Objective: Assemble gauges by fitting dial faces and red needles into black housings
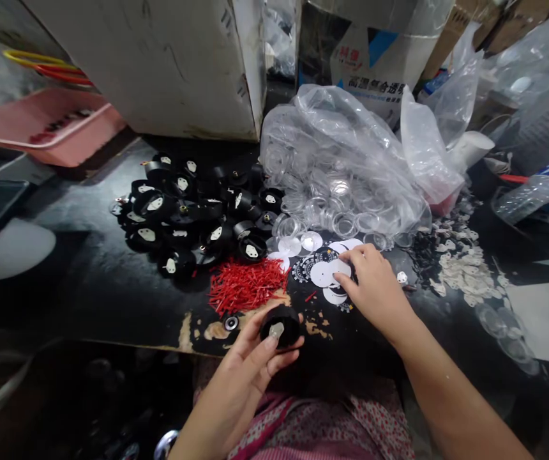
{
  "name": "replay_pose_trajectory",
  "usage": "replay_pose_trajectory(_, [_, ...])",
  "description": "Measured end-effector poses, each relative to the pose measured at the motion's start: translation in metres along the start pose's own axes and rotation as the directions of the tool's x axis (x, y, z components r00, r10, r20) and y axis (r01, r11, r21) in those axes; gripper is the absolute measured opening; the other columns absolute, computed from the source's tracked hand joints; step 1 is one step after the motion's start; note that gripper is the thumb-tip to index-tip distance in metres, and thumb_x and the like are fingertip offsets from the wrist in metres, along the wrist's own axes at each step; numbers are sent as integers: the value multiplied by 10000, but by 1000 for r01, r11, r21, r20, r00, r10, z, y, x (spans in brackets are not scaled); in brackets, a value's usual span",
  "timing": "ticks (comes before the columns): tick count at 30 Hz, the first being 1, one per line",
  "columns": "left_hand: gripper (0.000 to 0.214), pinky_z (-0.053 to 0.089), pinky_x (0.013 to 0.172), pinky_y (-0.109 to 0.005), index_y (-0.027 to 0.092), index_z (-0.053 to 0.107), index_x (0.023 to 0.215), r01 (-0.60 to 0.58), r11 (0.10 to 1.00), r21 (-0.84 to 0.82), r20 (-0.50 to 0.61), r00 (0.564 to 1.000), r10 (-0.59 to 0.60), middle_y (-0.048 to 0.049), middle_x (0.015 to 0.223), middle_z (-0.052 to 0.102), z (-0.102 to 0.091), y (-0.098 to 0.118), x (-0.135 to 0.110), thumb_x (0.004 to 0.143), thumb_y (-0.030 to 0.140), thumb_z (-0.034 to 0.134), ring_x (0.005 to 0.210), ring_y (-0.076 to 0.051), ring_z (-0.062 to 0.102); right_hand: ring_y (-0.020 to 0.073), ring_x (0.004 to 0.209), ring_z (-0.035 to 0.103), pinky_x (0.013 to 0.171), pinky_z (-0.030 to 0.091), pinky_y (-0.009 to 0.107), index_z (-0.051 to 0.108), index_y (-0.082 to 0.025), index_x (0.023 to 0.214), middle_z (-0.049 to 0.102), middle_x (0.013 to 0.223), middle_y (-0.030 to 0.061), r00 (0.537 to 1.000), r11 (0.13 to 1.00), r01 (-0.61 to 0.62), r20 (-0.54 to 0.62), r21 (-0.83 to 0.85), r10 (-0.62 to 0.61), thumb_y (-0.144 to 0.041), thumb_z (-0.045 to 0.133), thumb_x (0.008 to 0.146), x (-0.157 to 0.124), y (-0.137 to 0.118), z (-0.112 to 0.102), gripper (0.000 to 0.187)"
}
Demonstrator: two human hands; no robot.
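Observation:
My left hand (260,358) is closed around a round black plastic housing (288,319), its open side turned up. The thumb reaches inside it and rests by a small pale plate (276,329). My right hand (375,287) is over a loose pile of printed gauge dials (303,268). Its thumb and forefinger are apart, touching the edge of a dial lying white side up (325,273). Just left of the pile lies a heap of short red pointers (246,286). A small ring-shaped metal part (231,322) sits near the table's front edge.
Many black housings (198,217) with pale plates are heaped at left centre. A plastic bag of clear round covers (336,166) lies behind the dials. Small pale plates (466,268) are piled at right. A pink tray (64,128) and a large box (159,64) stand behind.

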State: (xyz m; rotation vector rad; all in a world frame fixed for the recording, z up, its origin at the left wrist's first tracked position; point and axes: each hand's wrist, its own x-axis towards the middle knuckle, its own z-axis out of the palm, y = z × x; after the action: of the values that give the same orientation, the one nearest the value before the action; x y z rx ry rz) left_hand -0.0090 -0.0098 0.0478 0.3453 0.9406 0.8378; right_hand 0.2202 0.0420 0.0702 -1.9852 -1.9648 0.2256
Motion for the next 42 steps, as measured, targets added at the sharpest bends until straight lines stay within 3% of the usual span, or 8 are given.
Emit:
replay_pose_trajectory(7, [369, 566, 751, -233, 288, 662, 1225, 32, 971, -237, 47, 999, -21, -83, 1245, 697, -8, 0, 1, 887, 431, 618, 879, -156, 698, 156, 649, 602, 623, 464, 286, 664, -187, 822, 667, 728, 5, 984, 894, -170, 21, 414, 178, -333, 594, 888, -4, 7, -8, 175])
replay_pose_trajectory(12, [381, 584, 850, -361, 289, 652, 1218, 46, 946, -322, 71, 997, -25, -79, 1252, 695, 8, 2, 6, 931, 497, 512, 1061, -239, 684, 226, 1005, 638, 917, 484, 403, 737, -205, 1051, 678, 1172, 100, 973, 959, 111, -223, 262, -52, -260, 540, 943, -26, -15, -9, 232])
replay_pose_trajectory(15, [399, 564, 914, -397, 325, 582, 1299, 21, 924, -381, 56, 998, 1, -64, 1250, 697, 22, 5, 12, 954, 492, 467, 1149, -237, 649, 231, 1076, 637, 951, 506, 406, 734, -199, 1101, 639, 1274, 130, 972, 922, 231, -114, 310, -205, -267, 570, 937, -42, -36, -4, 242])
replay_pose_trajectory(17, [400, 580, 875, -348, 335, 559, 1323, -5, 923, -386, 14, 1000, 11, -55, 1221, 713, 27, 6, 14, 963, 479, 459, 1090, -202, 679, 237, 1147, 624, 991, 503, 413, 719, -191, 1134, 644, 1283, 132, 977, 879, 186, 10, 438, -212, -311, 583, 936, -47, -42, 0, 269])
replay_pose_trajectory(23, [398, 561, 926, -337, 356, 545, 1336, -70, 943, -324, -16, 998, 68, -28, 1256, 697, 27, 3, 12, 969, 475, 447, 1179, -200, 632, 238, 1154, 623, 996, 501, 443, 660, -260, 1230, 661, 1265, 85, 953, 799, -35, 260, 600, -154, -360, 631, 905, -44, -41, 3, 340])
replay_pose_trajectory(27, [419, 520, 1005, -383, 332, 543, 1347, -100, 955, -279, -22, 995, 97, -41, 1298, 669, 26, -1, 12, 957, 471, 481, 1221, -216, 603, 174, 922, 663, 772, 554, 313, 644, -258, 1194, 692, 1136, 46, 981, 794, -74, 186, 604, -50, -186, 573, 909, -44, -47, 1, 302])
replay_pose_trajectory(35, [333, 458, 1081, -349, 355, 666, 1219, -126, 989, -72, -9, 992, 126, 22, 1410, 581, 28, -13, 7, 891, 390, 628, 1354, -236, 474, 147, 798, 636, 729, 514, 274, 683, -224, 978, 678, 872, 14, 1000, 759, -4, 1, 651, 4, -188, 561, 915, -40, -64, -2, 142])
replay_pose_trajectory(42, [382, 437, 1095, -358, 385, 638, 1256, -169, 967, 192, 24, 986, 167, 45, 1429, 561, 15, -17, 11, 875, 383, 652, 1353, -244, 473, 135, 699, 615, 648, 481, 264, 565, -217, 849, 642, 769, -16, 979, 773, -178, 189, 609, 77, -217, 594, 885, -36, -57, 2, 46])
